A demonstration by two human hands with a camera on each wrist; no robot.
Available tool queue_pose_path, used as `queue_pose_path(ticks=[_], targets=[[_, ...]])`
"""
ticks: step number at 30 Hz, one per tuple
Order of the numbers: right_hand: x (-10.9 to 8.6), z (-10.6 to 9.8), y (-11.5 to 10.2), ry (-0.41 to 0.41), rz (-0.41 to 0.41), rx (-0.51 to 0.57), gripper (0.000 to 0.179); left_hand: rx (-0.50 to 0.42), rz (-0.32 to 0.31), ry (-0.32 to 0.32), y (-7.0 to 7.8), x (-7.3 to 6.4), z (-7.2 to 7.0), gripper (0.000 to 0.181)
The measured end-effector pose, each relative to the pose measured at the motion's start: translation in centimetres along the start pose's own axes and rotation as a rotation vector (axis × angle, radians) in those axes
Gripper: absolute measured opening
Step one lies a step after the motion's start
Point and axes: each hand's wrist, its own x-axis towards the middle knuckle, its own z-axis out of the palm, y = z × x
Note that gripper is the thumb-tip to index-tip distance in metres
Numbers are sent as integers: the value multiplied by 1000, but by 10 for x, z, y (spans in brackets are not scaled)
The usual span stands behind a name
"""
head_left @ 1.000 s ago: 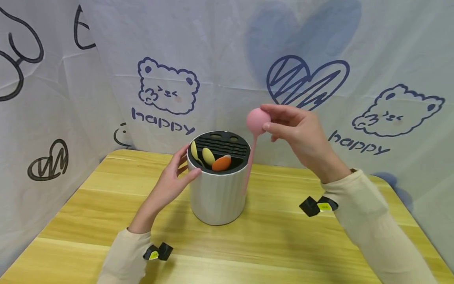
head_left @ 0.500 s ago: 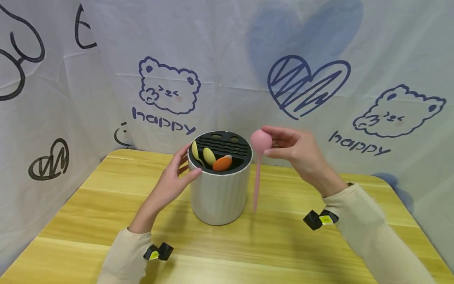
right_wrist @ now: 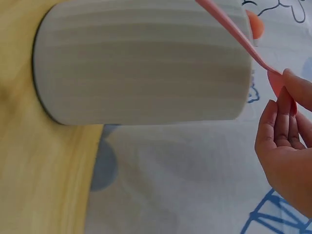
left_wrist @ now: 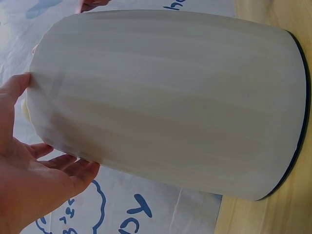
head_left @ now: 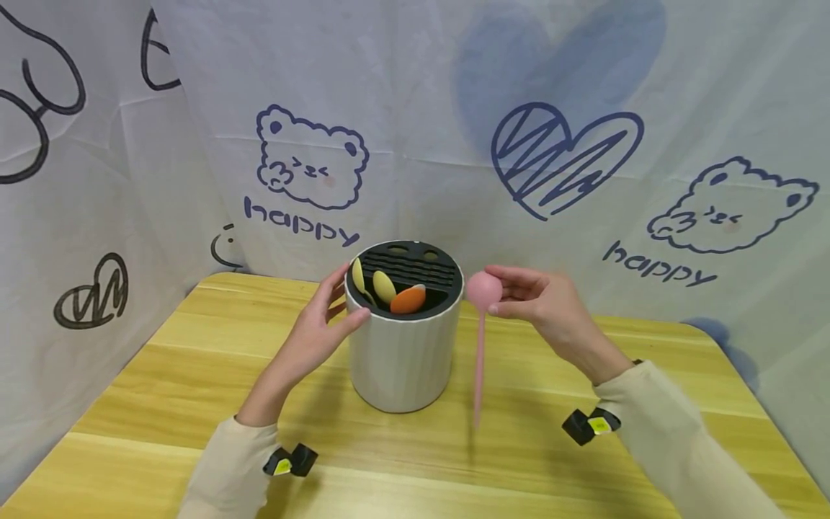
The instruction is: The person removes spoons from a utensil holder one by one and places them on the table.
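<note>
A white ribbed utensil holder (head_left: 402, 364) with a black slotted top (head_left: 408, 265) stands on the table. My left hand (head_left: 314, 335) grips its left side near the rim, thumb at the front and fingers round the back. To the right of the holder, my right hand (head_left: 547, 310) pinches a pink long-handled spoon (head_left: 484, 290) by its round bowl. The spoon's thin handle (right_wrist: 231, 29) hangs straight down, its tip close over the table. Pale yellow utensil heads (head_left: 384, 287) and an orange one (head_left: 408, 299) poke out of the holder's front opening.
The wooden table (head_left: 363, 468) ends at the back against a hanging white cloth (head_left: 415, 194) printed with bears, hearts and the word "happy". More printed cloth hangs on the left. Each sleeve carries a small black device (head_left: 591, 425) at the wrist.
My right hand has lowered the pink spoon and shifted slightly right, so its handle now hangs apart from the holder's right side. My left hand has stayed on the holder.
</note>
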Motion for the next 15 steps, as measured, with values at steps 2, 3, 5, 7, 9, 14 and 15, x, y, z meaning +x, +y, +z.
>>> queue_pose_path(ticks=[2,3,5,7,9,14,15], targets=[[-1,0,6,4,21,3,54,2,0,1,0,0,0,75],[-2,0,9,7,34,7,54,3,1,1,-1,0,0,75],[-2,0,14,15,58,1,54,3,2,2,-1,0,1,75],[-4,-1,20,17,81,-10,55,4,6,1,-1,0,0,75],[-5,-1,25,14,101,-27,55,2,6,1,-1,0,0,75],[-7,0,42,-6,148,-34,54,0,9,1,0,0,0,75],[-8,1,46,-8,159,-36,54,-2,10,0,0,0,1,75]])
